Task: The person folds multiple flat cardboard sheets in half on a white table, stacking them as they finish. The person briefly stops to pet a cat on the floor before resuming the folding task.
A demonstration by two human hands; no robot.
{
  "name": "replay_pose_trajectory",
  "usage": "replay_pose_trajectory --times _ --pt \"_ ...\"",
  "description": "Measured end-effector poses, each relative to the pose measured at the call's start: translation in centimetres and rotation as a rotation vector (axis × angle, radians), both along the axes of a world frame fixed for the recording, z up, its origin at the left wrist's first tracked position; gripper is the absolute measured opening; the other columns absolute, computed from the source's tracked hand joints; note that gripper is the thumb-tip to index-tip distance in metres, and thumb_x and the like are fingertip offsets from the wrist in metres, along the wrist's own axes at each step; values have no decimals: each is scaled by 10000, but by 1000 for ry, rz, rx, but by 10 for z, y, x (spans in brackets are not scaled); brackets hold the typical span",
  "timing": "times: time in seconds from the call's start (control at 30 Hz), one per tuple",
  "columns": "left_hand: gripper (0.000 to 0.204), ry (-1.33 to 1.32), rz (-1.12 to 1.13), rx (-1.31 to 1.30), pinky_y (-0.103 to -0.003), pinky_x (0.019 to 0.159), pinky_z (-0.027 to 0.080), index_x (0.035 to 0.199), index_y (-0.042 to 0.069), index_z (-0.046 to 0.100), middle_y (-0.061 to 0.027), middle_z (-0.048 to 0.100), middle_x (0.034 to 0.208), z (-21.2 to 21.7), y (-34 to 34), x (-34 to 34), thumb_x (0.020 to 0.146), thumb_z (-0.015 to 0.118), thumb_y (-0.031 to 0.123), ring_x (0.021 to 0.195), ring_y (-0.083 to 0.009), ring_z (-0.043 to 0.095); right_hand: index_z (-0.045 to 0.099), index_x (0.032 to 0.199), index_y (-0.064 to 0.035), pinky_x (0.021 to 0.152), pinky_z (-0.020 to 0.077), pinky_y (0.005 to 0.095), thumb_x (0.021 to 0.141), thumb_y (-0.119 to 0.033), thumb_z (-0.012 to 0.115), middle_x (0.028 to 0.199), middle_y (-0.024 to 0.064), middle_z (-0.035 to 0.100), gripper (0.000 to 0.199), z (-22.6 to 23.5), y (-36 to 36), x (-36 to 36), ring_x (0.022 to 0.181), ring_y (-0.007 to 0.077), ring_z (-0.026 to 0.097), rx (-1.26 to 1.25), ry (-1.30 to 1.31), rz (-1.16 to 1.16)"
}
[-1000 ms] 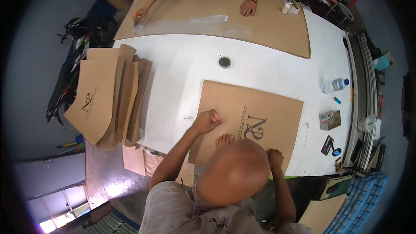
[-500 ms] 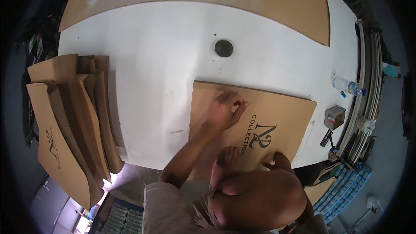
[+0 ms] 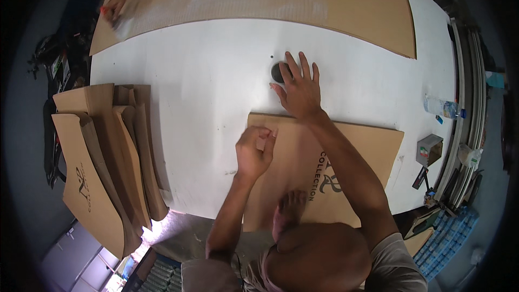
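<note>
My left hand (image 3: 253, 152) hovers near the left edge of a flat brown cardboard piece (image 3: 373, 157) with dark print. Its fingers are curled in against the thumb, and whatever they may hold is too small to make out. Beyond the cardboard's far edge my right hand (image 3: 300, 87) reaches over the white table (image 3: 200, 97), fingers spread and holding nothing. It partly covers a round dark hole (image 3: 279, 73). My bare foot (image 3: 289, 208) rests on the cardboard, below my bent knee (image 3: 321, 254). My right forearm hides part of the print.
Folded cardboard pieces (image 3: 89, 167) stand at the left. Across the back lies a large cardboard sheet (image 3: 367, 16) with whitish smears; another person's hand (image 3: 114, 8) holds a red-ended tool there. A plastic bottle (image 3: 444, 107) and a grey metal box (image 3: 430, 150) sit at the right.
My right hand has left the cardboard beside my knee and stretched forward over the table hole, opening out. My left hand has shifted left. The co-worker's hand shows more fully.
</note>
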State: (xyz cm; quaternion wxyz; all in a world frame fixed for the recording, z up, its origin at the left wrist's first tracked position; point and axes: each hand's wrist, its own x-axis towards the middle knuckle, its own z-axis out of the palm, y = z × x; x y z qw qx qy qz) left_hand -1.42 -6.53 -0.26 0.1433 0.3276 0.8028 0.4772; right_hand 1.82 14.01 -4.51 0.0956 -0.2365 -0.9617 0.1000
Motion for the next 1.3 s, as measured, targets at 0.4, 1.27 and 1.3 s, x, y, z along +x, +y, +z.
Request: replay_pose_trajectory --times 0.4,1.27,1.3 --pt "647 404 -208 -556 -672 1164 294 1515 201 594 -263 374 1639 -47 100 -69 1065 412 630 1457 -465 393 481 1590 -184 1215 178 729 1006 -438 528 1727 220 184 639 -14 5 -10 1602 458 113 -242 -389 -91" --pt "597 469 -265 -609 -519 1250 277 1356 -73 606 -269 405 1613 -57 132 -31 1011 626 413 1492 -372 386 716 1053 12 783 580 375 905 -32 754 942 167 740 159 87 -145 335 859 277 737 -711 333 -476" --pt "610 512 -271 -623 -517 1267 258 1376 -84 578 -272 407 1615 -68 128 -28 1014 621 406 1513 -378 369 716 1046 19 787 579 376 907 -37 755 933 171 739 155 84 -150 348 859 280 737 -711 318 -507"
